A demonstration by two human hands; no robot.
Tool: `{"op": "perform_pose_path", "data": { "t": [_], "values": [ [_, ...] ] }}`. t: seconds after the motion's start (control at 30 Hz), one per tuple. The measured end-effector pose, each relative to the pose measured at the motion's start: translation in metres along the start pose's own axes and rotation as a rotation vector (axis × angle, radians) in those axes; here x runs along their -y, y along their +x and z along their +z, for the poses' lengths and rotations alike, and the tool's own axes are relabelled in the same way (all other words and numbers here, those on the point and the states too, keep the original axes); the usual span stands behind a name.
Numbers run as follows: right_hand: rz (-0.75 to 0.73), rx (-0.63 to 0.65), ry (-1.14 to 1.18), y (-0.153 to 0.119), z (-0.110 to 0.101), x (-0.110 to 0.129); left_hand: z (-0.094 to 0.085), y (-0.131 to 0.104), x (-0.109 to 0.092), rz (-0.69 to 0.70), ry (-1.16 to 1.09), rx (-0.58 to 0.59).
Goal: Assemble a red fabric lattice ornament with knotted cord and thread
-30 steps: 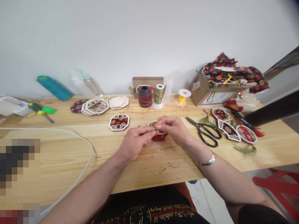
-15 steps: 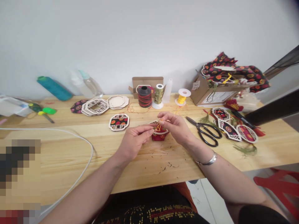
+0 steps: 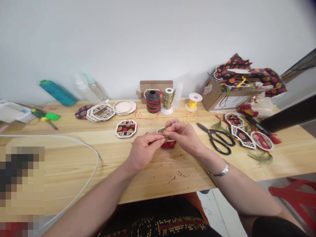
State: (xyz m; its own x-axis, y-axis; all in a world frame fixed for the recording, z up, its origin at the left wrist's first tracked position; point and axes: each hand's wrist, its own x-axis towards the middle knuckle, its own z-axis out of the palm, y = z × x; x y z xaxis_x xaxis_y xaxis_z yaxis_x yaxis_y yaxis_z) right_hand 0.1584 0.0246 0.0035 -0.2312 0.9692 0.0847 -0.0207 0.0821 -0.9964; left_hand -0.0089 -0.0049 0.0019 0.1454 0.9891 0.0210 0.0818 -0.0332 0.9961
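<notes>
My left hand (image 3: pixel 145 149) and my right hand (image 3: pixel 185 135) meet fingertip to fingertip over the middle of the table. Both pinch at a thin yellow cord (image 3: pixel 167 129), of which only a speck shows between the fingers. Just beneath them lies a small ornament of red patterned fabric (image 3: pixel 169 144) with pale lattice trim, mostly covered by the fingers. To the left rests a black-and-red fabric piece in a pale wooden lattice frame (image 3: pixel 126 128). Black-handled scissors (image 3: pixel 218 140) lie beside my right wrist.
Along the wall stand a black spool of dark red cord (image 3: pixel 153 102), a gold-green spool (image 3: pixel 168 100), a white bottle (image 3: pixel 177 95) and a yellow spool (image 3: pixel 194 102). Stacked lattice frames (image 3: pixel 101 112) lie left; finished ornaments (image 3: pixel 243 137) and a full cardboard box (image 3: pixel 228 98) are right.
My fingertips have drawn closer together, and the yellow loop that showed between them is now nearly hidden. More of the red ornament is covered.
</notes>
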Motion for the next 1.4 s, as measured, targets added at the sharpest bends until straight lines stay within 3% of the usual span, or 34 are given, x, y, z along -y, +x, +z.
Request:
{"op": "perform_pose_path", "data": {
  "t": [0.33,0.5,0.73,1.0,1.4],
  "values": [
    [0.054,0.021,0.137,0.001,0.000,-0.004,0.000,0.000,-0.001,-0.043,-0.004,0.010],
    [0.112,-0.001,0.127,0.001,-0.004,0.000,-0.003,0.003,0.006,0.007,-0.028,-0.086],
    [0.331,0.198,0.181,0.002,-0.006,-0.003,-0.003,0.002,0.004,0.142,0.057,-0.167],
    [0.437,0.343,0.199,0.002,-0.007,-0.001,0.000,-0.001,0.001,0.199,0.114,-0.110],
    [0.498,0.357,0.195,0.002,-0.008,-0.001,-0.001,0.000,0.008,0.341,0.152,-0.060]
  ]
}}
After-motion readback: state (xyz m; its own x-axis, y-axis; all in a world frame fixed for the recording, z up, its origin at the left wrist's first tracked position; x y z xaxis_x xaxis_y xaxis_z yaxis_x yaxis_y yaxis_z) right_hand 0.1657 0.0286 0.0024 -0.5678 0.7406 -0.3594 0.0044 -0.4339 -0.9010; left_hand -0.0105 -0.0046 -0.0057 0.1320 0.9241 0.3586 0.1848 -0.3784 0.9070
